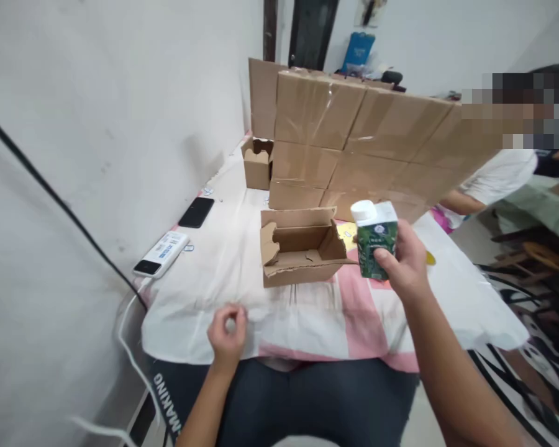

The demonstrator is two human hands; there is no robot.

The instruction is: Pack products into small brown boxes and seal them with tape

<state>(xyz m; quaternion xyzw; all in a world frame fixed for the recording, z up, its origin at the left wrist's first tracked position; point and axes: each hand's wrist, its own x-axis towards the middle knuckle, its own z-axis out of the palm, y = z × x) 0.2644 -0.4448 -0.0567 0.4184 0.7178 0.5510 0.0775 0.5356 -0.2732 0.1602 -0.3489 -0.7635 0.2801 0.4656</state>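
Note:
My right hand (406,264) grips a small green carton with a white cap (375,239), held upright just right of an open cardboard box (302,248) that lies on the cloth-covered table (242,273). The box's flaps are open and its inside looks empty. My left hand (227,334) rests at the table's near edge with its fingers curled in a loose fist; whether it holds anything is hidden.
Several closed cardboard boxes (354,136) are stacked behind the open one, with another small open box (257,162) at the far left. A black phone (196,212) and a white power bank (161,253) lie along the left wall. Another person's arm (461,202) shows at right.

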